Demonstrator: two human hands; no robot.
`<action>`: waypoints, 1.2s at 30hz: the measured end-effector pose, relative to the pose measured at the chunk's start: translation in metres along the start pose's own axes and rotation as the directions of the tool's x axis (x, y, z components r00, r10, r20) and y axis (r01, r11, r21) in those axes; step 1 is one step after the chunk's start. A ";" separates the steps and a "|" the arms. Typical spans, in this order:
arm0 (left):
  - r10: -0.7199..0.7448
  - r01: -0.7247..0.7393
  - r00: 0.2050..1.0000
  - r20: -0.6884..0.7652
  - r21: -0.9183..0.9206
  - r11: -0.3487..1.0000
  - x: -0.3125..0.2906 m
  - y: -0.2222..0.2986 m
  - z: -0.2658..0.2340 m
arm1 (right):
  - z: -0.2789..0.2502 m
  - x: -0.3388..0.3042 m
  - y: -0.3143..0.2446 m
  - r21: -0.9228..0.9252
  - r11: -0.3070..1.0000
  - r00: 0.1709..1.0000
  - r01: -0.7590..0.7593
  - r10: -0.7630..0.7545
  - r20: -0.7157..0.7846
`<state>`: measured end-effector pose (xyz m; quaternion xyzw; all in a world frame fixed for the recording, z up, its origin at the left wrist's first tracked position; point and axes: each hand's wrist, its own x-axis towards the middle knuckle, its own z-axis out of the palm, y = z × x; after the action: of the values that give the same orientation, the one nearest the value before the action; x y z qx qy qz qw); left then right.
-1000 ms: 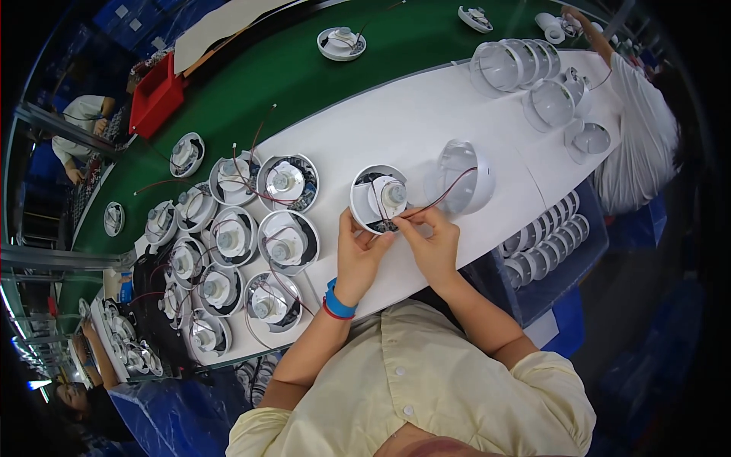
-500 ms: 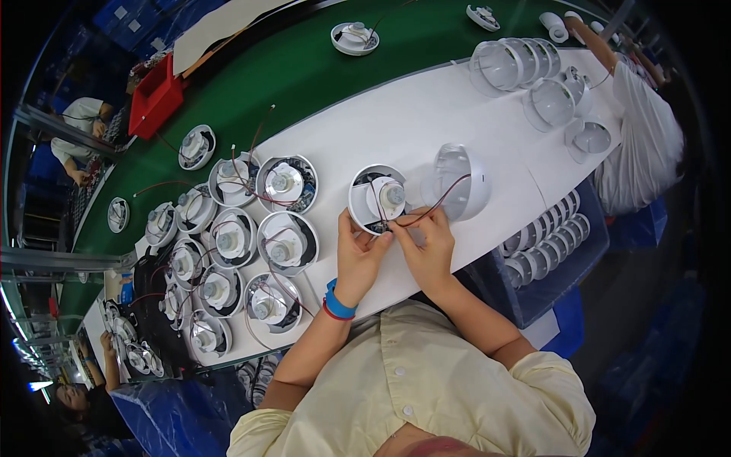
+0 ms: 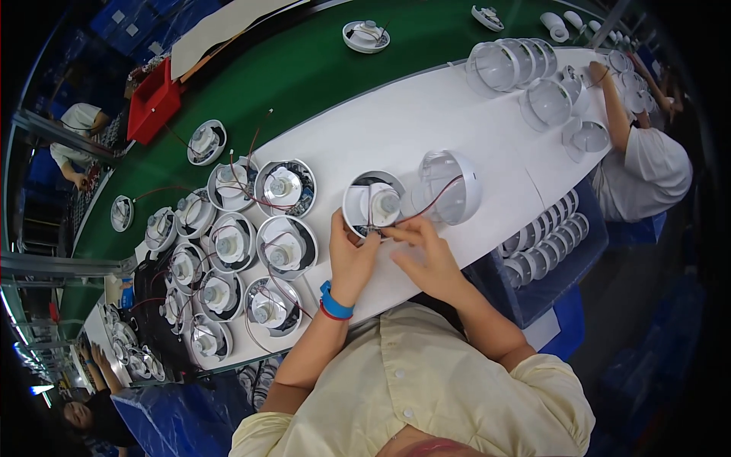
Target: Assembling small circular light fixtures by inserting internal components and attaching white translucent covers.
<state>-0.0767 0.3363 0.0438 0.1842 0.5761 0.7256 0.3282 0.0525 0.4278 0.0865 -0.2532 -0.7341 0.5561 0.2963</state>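
Observation:
My left hand [image 3: 352,255], with a blue band and a red band at the wrist, grips the near rim of a white round housing [image 3: 354,199]. Inside that housing sit a white disc with a silver-grey cylinder and dark parts with thin wires. My right hand [image 3: 430,257] is just right of it, fingers stretched out and thumb apart, fingertips by the housing's near edge. A dark red wire [image 3: 438,199] runs above these fingers toward a white-backed clear dome [image 3: 449,190], which stands on the table beyond my right hand.
Several similar wired housings [image 3: 285,247] crowd the white table [image 3: 487,145] on the left. More clear domes [image 3: 547,103] stand at the far right, near a co-worker [image 3: 647,171]. A green belt [image 3: 282,84] carries housings behind. A blue crate [image 3: 567,266] of round parts sits at right.
My right hand has let go of the wires at the housing's edge and spread its fingers. My left hand and the housing shifted slightly left. Housings on the belt moved right.

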 end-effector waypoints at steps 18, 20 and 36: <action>0.220 -0.221 0.972 -0.085 0.005 0.975 0.033 0.006 0.004 | -0.043 0.106 0.028 0.319 0.943 0.983 -0.094 0.039 0.177; 0.239 -0.232 0.967 -0.089 0.083 0.969 0.029 0.006 0.004 | -0.019 0.066 0.021 0.043 0.990 0.989 0.138 -0.135 -0.054; 0.074 -0.007 0.907 0.414 -0.160 0.987 0.005 0.020 0.020 | -0.022 0.042 0.002 0.016 0.993 0.993 0.114 -0.114 0.012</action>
<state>-0.0728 0.3514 0.0672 0.3215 0.4304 0.7182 0.4422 0.0396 0.4724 0.0957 -0.2051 -0.7449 0.5454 0.3249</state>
